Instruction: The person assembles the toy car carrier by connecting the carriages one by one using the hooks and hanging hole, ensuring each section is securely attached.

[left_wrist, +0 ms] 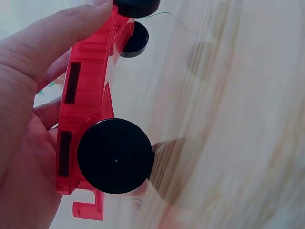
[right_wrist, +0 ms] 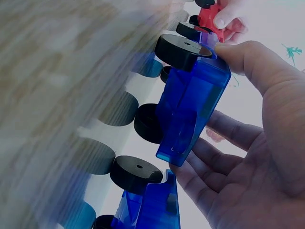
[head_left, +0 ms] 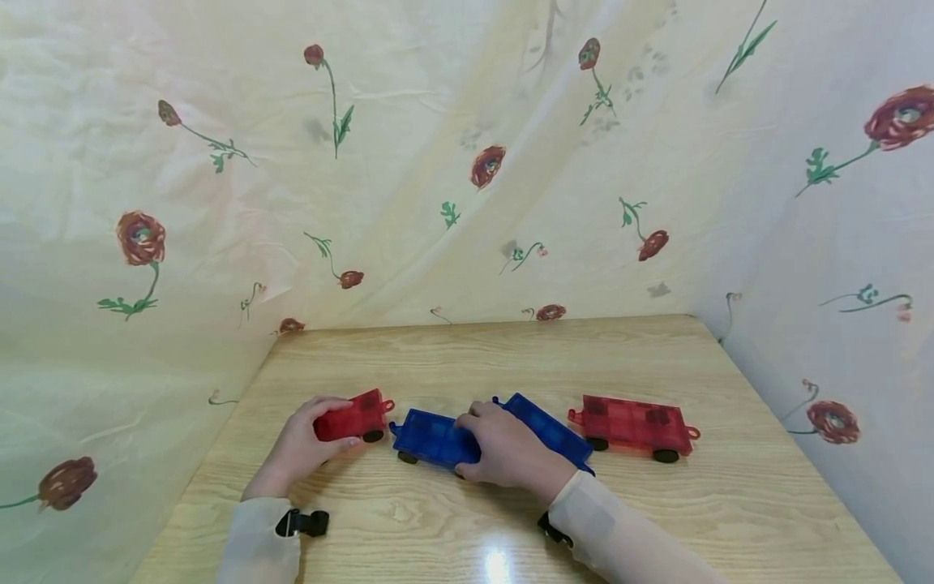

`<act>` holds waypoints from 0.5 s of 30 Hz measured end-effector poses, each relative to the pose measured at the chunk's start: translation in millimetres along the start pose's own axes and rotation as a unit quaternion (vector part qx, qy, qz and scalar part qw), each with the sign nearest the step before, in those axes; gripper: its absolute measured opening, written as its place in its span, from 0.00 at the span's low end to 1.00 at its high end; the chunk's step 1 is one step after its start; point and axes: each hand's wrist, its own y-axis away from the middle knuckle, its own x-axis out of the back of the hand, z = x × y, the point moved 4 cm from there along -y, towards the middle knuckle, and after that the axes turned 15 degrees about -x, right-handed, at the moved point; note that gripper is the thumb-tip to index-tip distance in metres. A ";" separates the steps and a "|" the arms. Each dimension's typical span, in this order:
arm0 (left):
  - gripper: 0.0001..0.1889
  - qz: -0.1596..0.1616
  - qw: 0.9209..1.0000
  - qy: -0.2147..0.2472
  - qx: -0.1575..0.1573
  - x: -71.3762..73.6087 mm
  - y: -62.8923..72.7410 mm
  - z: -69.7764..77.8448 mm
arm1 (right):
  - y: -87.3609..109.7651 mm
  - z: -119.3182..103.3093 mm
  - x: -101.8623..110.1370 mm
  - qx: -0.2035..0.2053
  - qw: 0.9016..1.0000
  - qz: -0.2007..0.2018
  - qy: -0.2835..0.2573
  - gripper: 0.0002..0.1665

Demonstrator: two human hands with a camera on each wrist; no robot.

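Observation:
On the left of the head view my left hand grips a red see-through toy train car by its sides, its hook pointing right. Its black wheels show in the left wrist view. My right hand holds the right end of a blue toy train car, with thumb and fingers on opposite sides. The blue car's hook lies close to the red car's loop; I cannot tell whether they touch. Behind the right hand a second blue car sits at a slant, partly hidden.
A second red car stands on the wooden table to the right, its left hook near the slanted blue car. Flower-patterned cloth hangs behind the table and along both sides.

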 end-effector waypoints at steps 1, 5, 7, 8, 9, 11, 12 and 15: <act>0.33 -0.002 1.000 0.000 -0.002 0.0 0.2 0.6 | 0.1 0.1 0.1 0.000 1.000 0.001 0.000 0.36; 0.32 -0.014 1.000 0.005 -0.002 -1.7 0.6 3.3 | -0.2 0.8 -1.4 -0.002 1.000 0.003 0.003 0.36; 0.33 -0.021 1.000 0.007 -0.003 -3.2 1.0 3.7 | -0.5 1.1 -2.3 -0.003 1.000 0.004 0.006 0.36; 0.32 -0.022 1.000 0.011 0.000 -4.0 1.1 3.8 | -0.7 1.2 -2.8 -0.003 1.000 0.004 0.007 0.36; 0.33 -0.025 1.000 0.010 0.000 -4.5 1.3 3.7 | -0.8 1.3 -3.1 -0.004 1.000 0.004 0.008 0.36; 0.33 -0.028 1.000 0.013 0.000 -5.1 1.4 4.0 | -1.0 1.4 -3.5 -0.005 1.000 0.004 0.009 0.36; 0.32 -0.029 0.999 0.015 0.000 -5.2 1.4 4.4 | -1.1 1.4 -3.5 -0.005 1.000 0.004 0.009 0.36; 0.32 -0.030 0.999 0.023 0.001 -4.2 1.1 6.0 | -1.4 1.5 -3.7 -0.006 1.000 0.002 0.007 0.36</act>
